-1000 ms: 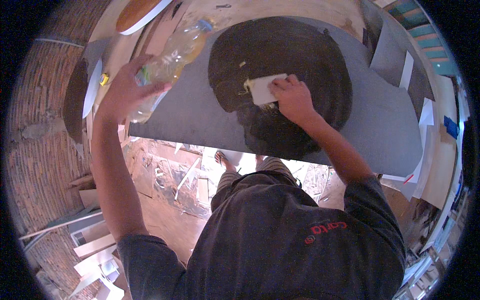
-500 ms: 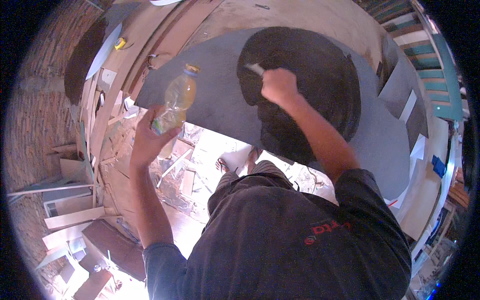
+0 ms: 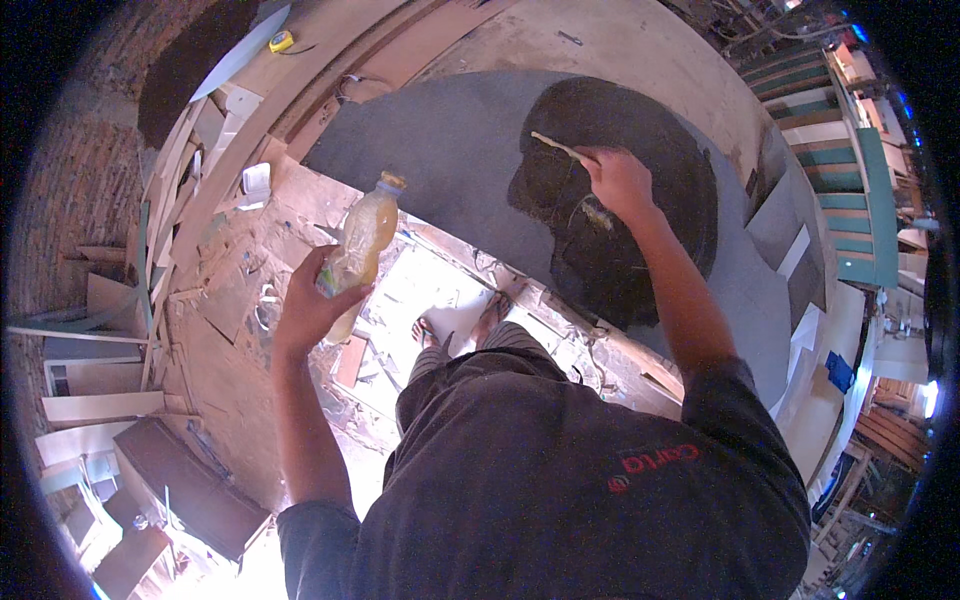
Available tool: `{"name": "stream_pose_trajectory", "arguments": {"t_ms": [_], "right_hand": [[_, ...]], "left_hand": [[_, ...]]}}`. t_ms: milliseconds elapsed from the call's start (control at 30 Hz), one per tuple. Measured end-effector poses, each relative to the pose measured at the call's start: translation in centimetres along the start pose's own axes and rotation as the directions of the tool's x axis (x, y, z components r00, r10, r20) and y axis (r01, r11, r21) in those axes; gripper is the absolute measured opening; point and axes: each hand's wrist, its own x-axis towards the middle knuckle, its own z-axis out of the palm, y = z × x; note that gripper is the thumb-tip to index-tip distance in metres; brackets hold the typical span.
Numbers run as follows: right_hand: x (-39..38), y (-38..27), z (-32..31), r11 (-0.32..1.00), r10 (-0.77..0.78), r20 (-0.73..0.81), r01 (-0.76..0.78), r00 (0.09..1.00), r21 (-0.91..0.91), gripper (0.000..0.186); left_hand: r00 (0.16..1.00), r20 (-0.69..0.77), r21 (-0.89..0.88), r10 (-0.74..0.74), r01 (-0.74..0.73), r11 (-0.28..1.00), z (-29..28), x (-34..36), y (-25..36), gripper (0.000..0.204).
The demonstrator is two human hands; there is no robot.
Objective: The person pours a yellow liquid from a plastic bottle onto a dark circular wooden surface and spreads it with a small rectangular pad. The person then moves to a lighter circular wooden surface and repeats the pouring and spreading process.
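Note:
My left hand (image 3: 308, 305) is wrapped round the lower part of a clear plastic bottle (image 3: 365, 240) with yellowish contents. The bottle tilts, its neck toward the near edge of a large grey sheet (image 3: 430, 130). Whether its mouth is capped I cannot tell. Closed on the end of a thin, pale spreader-like strip (image 3: 556, 147), my right hand (image 3: 622, 183) hovers at or just above a wide dark patch (image 3: 660, 140) on the sheet. A small glistening yellowish smear (image 3: 598, 212) lies on that patch, just below the hand.
A yellow tape measure (image 3: 281, 41) rests on boards at the far left. Offcuts and debris litter the floor (image 3: 230, 310) around my feet. Slatted green panels (image 3: 860, 205) stand at right, with a blue piece (image 3: 839, 371) nearby. A dark brown box-like board (image 3: 185, 485) lies lower left.
The view has shifted. My right hand has turned, so the strip shows more of its length. The yellowish smear below it is now visible. The bottle's neck sits lower, by the sheet's edge.

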Motion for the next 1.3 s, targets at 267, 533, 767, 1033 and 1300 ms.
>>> {"name": "stream_pose_trajectory", "arguments": {"t_ms": [267,533,767,1033,1300], "right_hand": [[5.0,-2.0,0.2,0.987,0.011,0.153,0.014,0.988,-0.16,0.031],[1.4,-1.8,1.6,0.977,-0.166,0.323,0.201,0.932,-0.077,0.038],[-10.9,0.9,-1.4,0.931,-0.344,0.428,0.363,0.836,0.039,0.044],[-7.7,5.6,-2.6,0.959,0.051,0.123,-0.083,0.991,0.271,0.032],[-3.1,2.6,-2.3,0.998,0.032,0.264,-0.019,0.964,-0.052,0.032]], "left_hand": [[0.996,-0.083,0.092,-0.016,0.024,0.995,-1.1,-3.5,-0.6,0.072],[0.997,-0.076,0.058,0.005,-0.001,0.998,0.1,-3.2,-0.6,0.063],[0.999,-0.022,0.009,0.045,-0.045,0.999,1.3,-1.0,0.1,0.061],[0.998,-0.047,0.072,0.032,-0.028,0.997,1.6,0.9,2.2,0.062],[0.993,-0.09,0.021,0.075,-0.074,0.997,1.9,2.2,3.9,0.06]]}}
